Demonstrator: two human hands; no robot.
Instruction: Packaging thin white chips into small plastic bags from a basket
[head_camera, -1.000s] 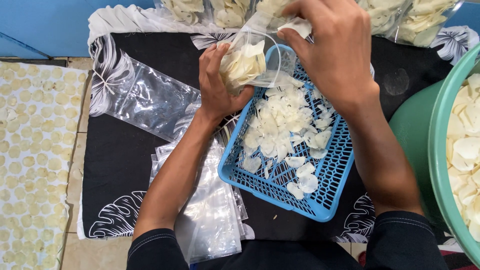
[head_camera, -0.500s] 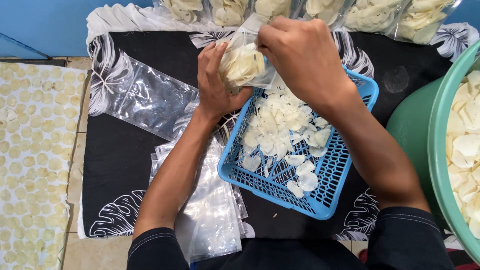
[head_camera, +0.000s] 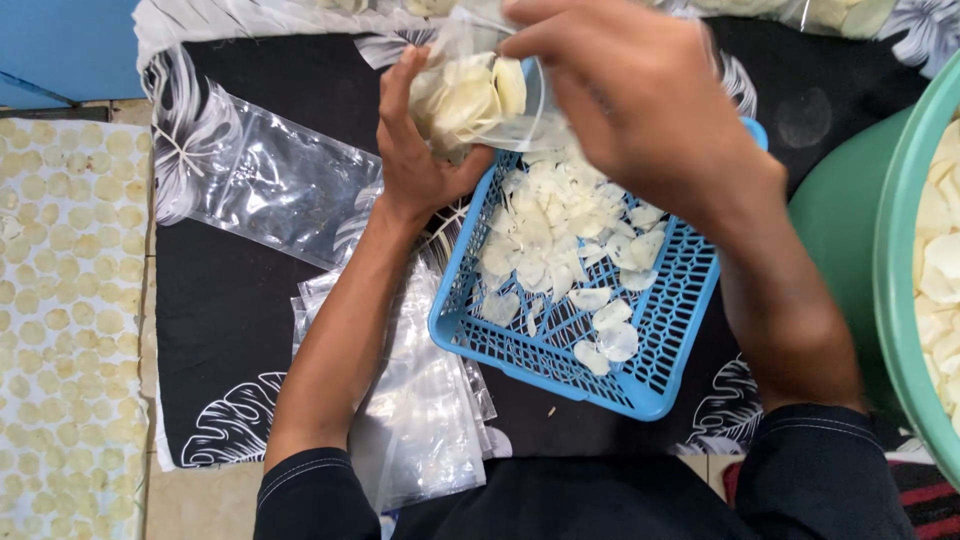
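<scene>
While cupped, chip bag (head_camera: 470, 95) within left grip (head_camera: 420, 150)

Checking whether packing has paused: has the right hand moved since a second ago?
Yes. The right hand has dropped from above the bag to its mouth, over the blue basket.

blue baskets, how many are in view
1: the blue basket lies on the black cloth, under the left hand and right hand. More may sit out of frame.

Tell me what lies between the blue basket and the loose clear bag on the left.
In the head view, only black leaf-print cloth lies between the blue basket and the clear bag.
</scene>
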